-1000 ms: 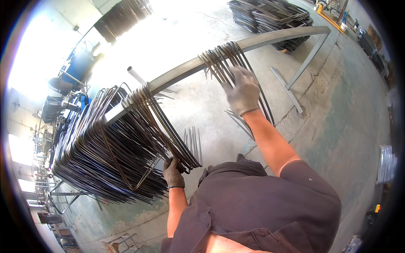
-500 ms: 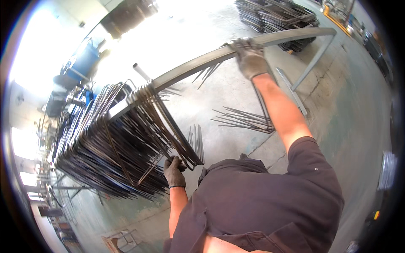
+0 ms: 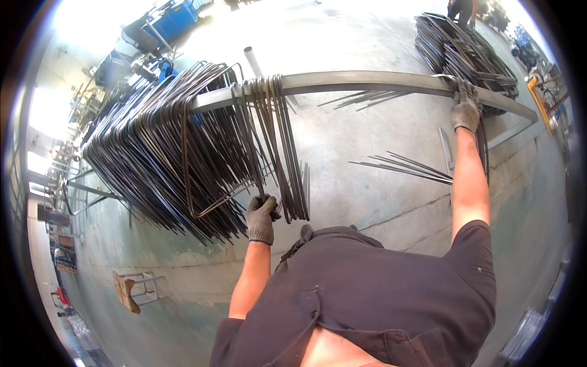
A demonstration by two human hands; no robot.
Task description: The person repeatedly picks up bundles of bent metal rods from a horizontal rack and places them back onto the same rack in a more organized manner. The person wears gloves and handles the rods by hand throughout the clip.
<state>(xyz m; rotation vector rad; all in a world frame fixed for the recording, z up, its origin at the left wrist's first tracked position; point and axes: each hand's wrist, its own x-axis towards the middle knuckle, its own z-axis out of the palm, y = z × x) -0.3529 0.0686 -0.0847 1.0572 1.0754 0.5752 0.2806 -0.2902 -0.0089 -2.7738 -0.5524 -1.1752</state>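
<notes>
Many dark bent metal rods [image 3: 177,147] hang over a long grey metal rail [image 3: 361,79], packed closely at its left part. A smaller bunch of bent rods [image 3: 284,147] hangs just to their right, spaced apart from the pack. My left hand [image 3: 262,219], in a dark work glove, is closed around the lower part of a hanging rod beside this bunch. Far out on the right, my gloved right hand [image 3: 465,107] grips the top of another bunch of bent rods [image 3: 409,170] at the rail. My forearm partly hides that bunch, whose ends point left.
Flat stacks of bent rods [image 3: 465,55] lie on the floor at the far right, with a person [image 3: 461,9] behind them. A short upright pipe [image 3: 251,61] stands near the rail. Blue equipment [image 3: 174,24] is at the back left, a small stool [image 3: 134,290] at the lower left.
My right hand has slid its bunch of rods further right along the rail. My left hand stays by the hanging rods' lower ends. The view has shifted, showing more floor on the left.
</notes>
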